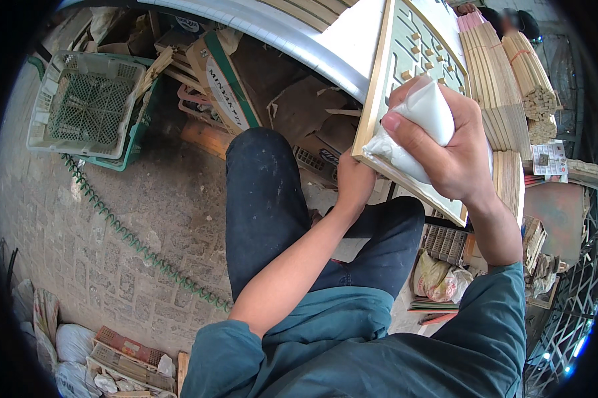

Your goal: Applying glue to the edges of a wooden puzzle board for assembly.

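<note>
My right hand (461,142) is closed round a clear plastic bag of white paste (433,113), squeezed to a bulge between thumb and fingers. The bag is over the near end of a wooden-framed board (371,106), its lower end close to the frame's near corner. Inside the frame is a pale green panel (405,50) with curved slots and several small wooden blocks (415,50). My left hand (357,178) grips the board's near left corner from below, its fingers partly hidden under the frame. The board is tilted, its far part on a white work surface.
Bundled wooden strips (488,73) stand along the right. At left, stacked plastic crates (80,109) sit on the brick floor, with a coiled green hose (123,232) trailing from them. A cardboard box (223,83) lies under the table (305,50). Another person is partly visible at the far right.
</note>
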A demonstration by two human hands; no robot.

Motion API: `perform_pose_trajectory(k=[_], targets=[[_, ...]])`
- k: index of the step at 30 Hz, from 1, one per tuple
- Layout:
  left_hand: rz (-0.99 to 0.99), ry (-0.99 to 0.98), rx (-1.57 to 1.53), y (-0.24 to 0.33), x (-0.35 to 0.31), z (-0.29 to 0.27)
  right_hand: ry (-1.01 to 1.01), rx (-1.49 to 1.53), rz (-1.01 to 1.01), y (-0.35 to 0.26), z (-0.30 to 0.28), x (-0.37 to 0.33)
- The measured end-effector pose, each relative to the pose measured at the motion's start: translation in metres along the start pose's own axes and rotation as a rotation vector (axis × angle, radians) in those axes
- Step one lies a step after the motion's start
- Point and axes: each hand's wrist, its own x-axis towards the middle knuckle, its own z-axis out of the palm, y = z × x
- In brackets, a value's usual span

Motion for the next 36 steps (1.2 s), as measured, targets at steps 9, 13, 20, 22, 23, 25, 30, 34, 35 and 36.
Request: perform_pose_trajectory(k=[9,13,20,22,23,25,30,34,35,36], targets=[[0.059,0.01,0.039,-0.008,0.003,0.0,-0.006,0.046,0.0,0.004,0.0,-0.003],[0.045,0.006,0.044,-0.009,0.003,0.001,-0.004,0.042,-0.002,0.003,0.0,-0.002],[0.035,0.009,0.027,-0.012,0.004,0.0,0.005,0.031,-0.002,0.004,0.001,-0.001],[0.027,0.01,0.029,-0.012,0.003,0.0,0.011,0.031,0.002,0.003,0.0,0.0],[0.019,0.012,0.031,-0.012,0.003,0.0,0.011,0.03,0.003,0.003,0.0,0.0],[0.007,0.025,0.033,-0.012,0.003,0.001,0.001,0.008,0.023,0.003,-0.001,0.0],[-0.001,0.022,0.029,-0.013,0.003,0.0,0.007,-0.006,-0.003,0.004,-0.001,0.002],[-0.004,0.014,0.038,-0.016,0.004,-0.002,0.017,-0.016,-0.011,0.005,-0.001,0.003],[0.003,0.006,0.057,-0.016,0.004,-0.002,0.017,-0.015,-0.012,0.007,-0.001,0.003],[0.004,0.007,0.057,-0.017,0.005,-0.002,0.018,-0.023,-0.022,0.008,-0.001,0.003]])
